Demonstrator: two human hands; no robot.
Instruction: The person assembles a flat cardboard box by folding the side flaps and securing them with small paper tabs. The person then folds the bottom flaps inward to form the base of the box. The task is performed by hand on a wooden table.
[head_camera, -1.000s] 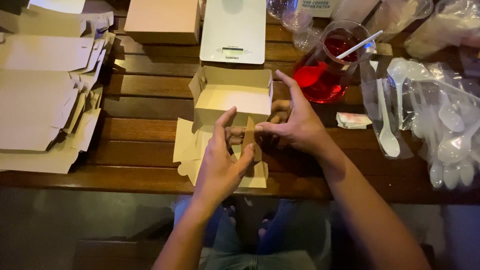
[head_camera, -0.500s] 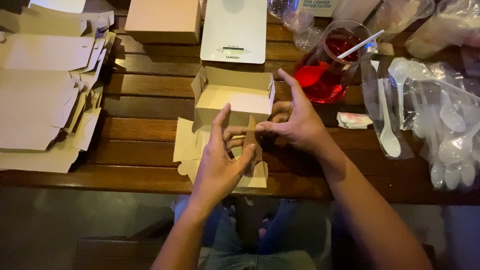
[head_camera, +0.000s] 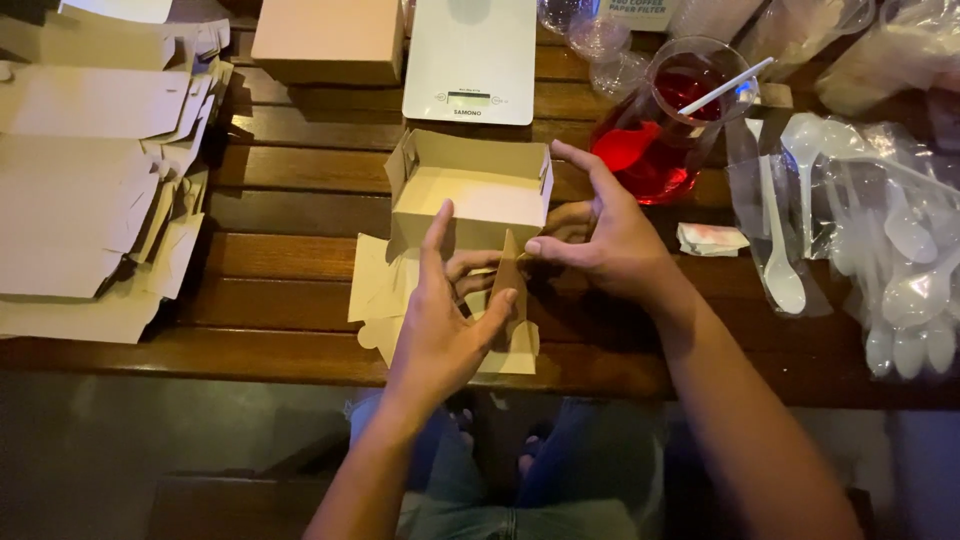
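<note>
Front edge of the half-folded cardboard box (head_camera: 470, 195) is hidden behind both hands, so can't tell how the lower flaps join; the lid part below it disappears partly under the left palm. Stack of flat box blanks (head_camera: 90, 190) left of the box is cut off by the frame edge, and the plastic spoons in bags (head_camera: 880, 240) far right of the box blur into each other in the dim light. Left hand (head_camera: 440, 320) sits just below the box, fingers stretched up, index against the box's near wall, thumb pressing a pointed cardboard flap (head_camera: 510, 275). Right hand (head_camera: 605, 240) is at the box's right corner, index laid along the side wall, thumb and remaining fingers pinching the same flap tip from the right. Both hands narrow, gripping cardboard. Box rests on the wooden slat table (head_camera: 290, 260), open side up; white kitchen scale (head_camera: 470, 60) directly above it, jar of red liquid (head_camera: 660, 130) w/ a white stick up-right of it, closed box (head_camera: 330, 40) up-left
</note>
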